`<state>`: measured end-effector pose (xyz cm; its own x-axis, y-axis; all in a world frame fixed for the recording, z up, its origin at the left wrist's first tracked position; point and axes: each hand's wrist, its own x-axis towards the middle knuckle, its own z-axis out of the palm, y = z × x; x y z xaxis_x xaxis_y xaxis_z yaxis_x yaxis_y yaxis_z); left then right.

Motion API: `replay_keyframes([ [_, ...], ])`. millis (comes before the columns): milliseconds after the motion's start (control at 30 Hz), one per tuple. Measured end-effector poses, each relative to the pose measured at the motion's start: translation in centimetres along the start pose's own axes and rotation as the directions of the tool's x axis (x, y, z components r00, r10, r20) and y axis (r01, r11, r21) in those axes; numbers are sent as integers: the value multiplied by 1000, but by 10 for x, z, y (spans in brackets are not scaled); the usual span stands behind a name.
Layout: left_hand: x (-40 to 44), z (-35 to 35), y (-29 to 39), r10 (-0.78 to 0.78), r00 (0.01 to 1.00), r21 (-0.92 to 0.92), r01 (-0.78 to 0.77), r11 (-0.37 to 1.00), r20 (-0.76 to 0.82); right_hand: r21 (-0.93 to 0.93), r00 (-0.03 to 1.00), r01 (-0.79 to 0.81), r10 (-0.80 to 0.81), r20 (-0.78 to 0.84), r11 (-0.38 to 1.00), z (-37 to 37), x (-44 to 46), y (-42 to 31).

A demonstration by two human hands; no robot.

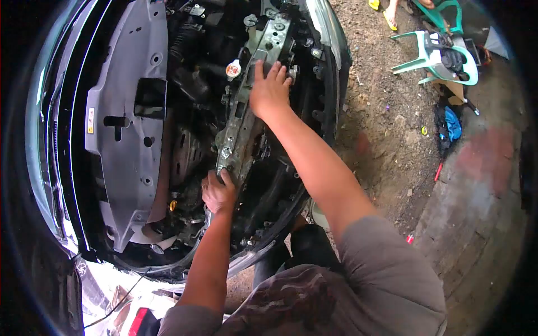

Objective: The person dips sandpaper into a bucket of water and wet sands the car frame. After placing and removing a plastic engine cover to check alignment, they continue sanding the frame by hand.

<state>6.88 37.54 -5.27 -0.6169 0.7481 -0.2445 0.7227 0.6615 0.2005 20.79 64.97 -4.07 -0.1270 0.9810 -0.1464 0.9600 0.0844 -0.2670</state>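
Note:
A long metal radiator support bar (241,112) lies across the front of an open engine bay, with holes and worn, dirty patches along it. My right hand (270,92) is on its upper part, thumb on top and fingers over the right edge. Lower down, my left hand (218,193) grips the bar's near end, its thumb on the metal and its fingers at the left side. The undersides of both grips are hidden. A radiator cap (233,69) with an orange and white label sits just left of the bar.
A large grey plastic cover (126,123) lies at the left of the engine bay. A yellow dipstick handle (173,205) shows below it. To the right, a green plastic chair (434,59) bears dark items on the dirt ground. A person's sandalled foot (390,19) is at the top.

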Motion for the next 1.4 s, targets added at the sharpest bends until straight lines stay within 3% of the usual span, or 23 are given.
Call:
replay_keyframes([
  [33,-1,3,-4,14,1000,4,-14,1000,-24,3,1000,-1,1,8,1000,1,6,2],
  [100,-4,2,-8,44,998,22,-43,999,-37,-29,992,31,-35,-124,999,2,38,15],
  [167,-5,-9,1,-6,1000,9,6,1000,20,-89,998,6,-12,-66,996,-1,44,11],
  [233,-4,-4,-5,18,1000,-3,-18,1000,13,49,998,-21,24,-57,999,-4,23,5],
  [300,-1,1,-4,24,1000,-6,-24,1000,13,-74,999,30,-28,31,997,-5,-10,0],
  [400,-2,2,-8,27,1000,15,-27,1000,-6,-81,986,-40,26,-164,996,7,11,8],
  [500,-2,-9,-1,1,999,16,-2,1000,53,-69,993,-103,100,-57,992,8,20,-4],
  [567,0,-11,4,6,999,-2,-6,1000,44,-108,997,-74,72,-25,991,8,0,0],
  [633,-5,-9,-1,-8,999,1,8,1000,51,-281,993,36,-67,-99,959,17,-17,7],
  [667,-2,-6,-3,5,999,1,-5,1000,40,-357,989,17,-67,-128,934,14,-3,10],
  [767,-3,-3,-6,4,999,15,-5,1000,45,-332,991,21,-64,-121,943,-1,35,21],
  [900,-3,-5,-2,3,1000,5,-3,1000,29,-407,993,109,-121,-5,907,11,-35,6],
  [967,-4,-5,-4,4,999,9,-4,1000,36,-405,985,134,-168,-49,905,13,-31,13],
  [1100,-1,1,-9,27,1000,13,-27,1000,9,-360,977,-5,-72,-201,933,7,31,25],
  [1167,-3,-9,-5,6,1000,5,-6,1000,30,-463,979,-27,-70,-191,886,8,23,21],
  [1233,-4,-9,3,-16,999,-24,17,1000,52,-533,989,106,-143,-27,839,10,-29,4],
  [1333,-2,-6,-5,15,999,10,-16,1000,52,-469,980,178,-200,3,865,16,-52,10],
  [1400,1,-10,0,3,998,2,-3,1000,56,-452,975,104,-180,-129,886,4,-4,20],
])
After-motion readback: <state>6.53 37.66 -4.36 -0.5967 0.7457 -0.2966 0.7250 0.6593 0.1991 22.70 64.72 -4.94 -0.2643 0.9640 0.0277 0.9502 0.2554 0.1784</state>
